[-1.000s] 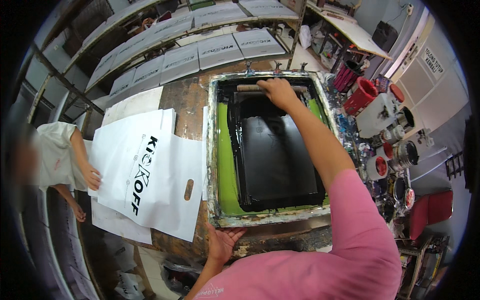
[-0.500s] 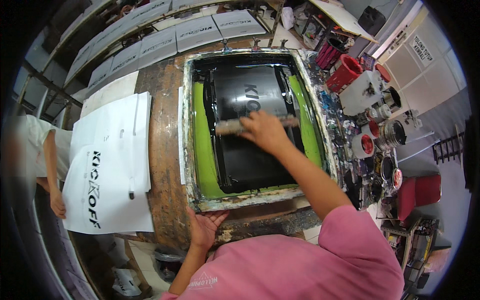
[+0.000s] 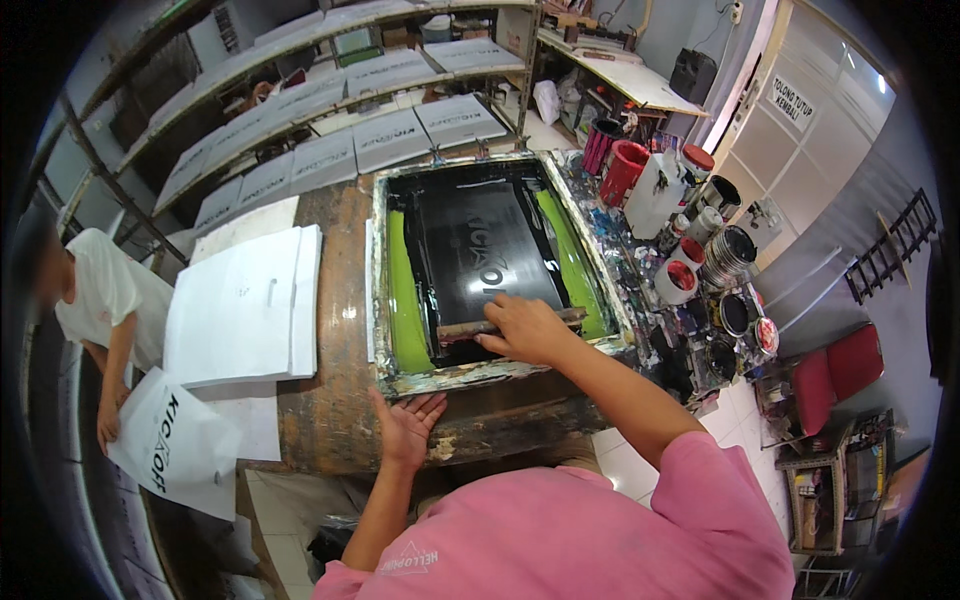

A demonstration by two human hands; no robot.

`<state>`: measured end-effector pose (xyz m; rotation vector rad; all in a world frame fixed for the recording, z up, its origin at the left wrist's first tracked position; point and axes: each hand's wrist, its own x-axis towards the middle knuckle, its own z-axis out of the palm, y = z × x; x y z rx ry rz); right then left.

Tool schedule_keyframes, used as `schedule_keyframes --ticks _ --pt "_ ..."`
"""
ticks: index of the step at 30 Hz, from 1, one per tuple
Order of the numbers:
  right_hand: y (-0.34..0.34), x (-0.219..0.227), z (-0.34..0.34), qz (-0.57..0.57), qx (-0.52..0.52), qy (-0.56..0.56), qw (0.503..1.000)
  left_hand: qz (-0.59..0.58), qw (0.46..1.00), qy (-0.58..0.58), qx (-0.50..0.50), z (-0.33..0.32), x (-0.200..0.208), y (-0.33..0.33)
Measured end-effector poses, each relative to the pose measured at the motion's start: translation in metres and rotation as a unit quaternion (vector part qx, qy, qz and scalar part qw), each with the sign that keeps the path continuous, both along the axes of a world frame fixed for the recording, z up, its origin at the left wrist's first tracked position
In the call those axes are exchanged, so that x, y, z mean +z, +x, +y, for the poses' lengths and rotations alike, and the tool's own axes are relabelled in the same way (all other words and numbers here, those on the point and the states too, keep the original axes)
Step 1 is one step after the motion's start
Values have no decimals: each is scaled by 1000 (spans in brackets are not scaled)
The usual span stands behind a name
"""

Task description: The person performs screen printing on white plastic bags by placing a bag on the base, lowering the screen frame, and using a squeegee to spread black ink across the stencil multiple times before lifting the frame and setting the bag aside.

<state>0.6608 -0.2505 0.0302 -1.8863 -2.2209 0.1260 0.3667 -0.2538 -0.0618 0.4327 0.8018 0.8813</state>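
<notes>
A wooden-handled squeegee (image 3: 462, 330) lies across the near part of a printing screen. My right hand (image 3: 525, 328) is closed around its handle. The screen has a paint-crusted frame (image 3: 380, 270) with green strips along both sides and wet black ink (image 3: 455, 215) over its middle; dark lettering shows through the mesh. At the frame's near left corner my left hand (image 3: 408, 432) is palm up, its fingers stretched out against or under the edge. A sheet of paper (image 3: 366, 290) peeks out beside the frame's left side.
Left of the screen is a stack of white sheets (image 3: 235, 310). A co-worker's hand (image 3: 108, 425) holds a printed sheet (image 3: 175, 445) beyond the table's left edge. Ink cans (image 3: 730, 250) and a red bucket (image 3: 625, 172) crowd the right. Racks of prints (image 3: 390, 135) stand behind.
My right hand has drawn the squeegee toward me, down the screen. The co-worker has pulled the printed sheet off the stack to the left. My left hand stays at the frame's corner.
</notes>
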Motion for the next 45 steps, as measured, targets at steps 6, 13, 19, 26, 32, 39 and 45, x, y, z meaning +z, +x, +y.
schedule_keyframes --ticks 6,13,19,26,32,39,45 --pt "-25 66 -30 -79 -38 193 977 -95 982 160 -17 19 67 -11" --pt "-7 174 42 -66 -53 339 937 -55 898 431 -73 88 130 9" --pt "6 209 72 -45 -51 355 933 728 477 467 -154 59 49 40" --pt "13 228 97 -40 -43 387 920 737 454 453 -214 51 0 48" --pt "16 234 100 -21 -41 379 924 668 531 496 -161 65 26 61" --pt "16 236 99 -26 -50 368 928 545 602 578 86 118 82 82" --pt "12 226 87 -18 -45 368 929 558 662 466 180 106 89 26"
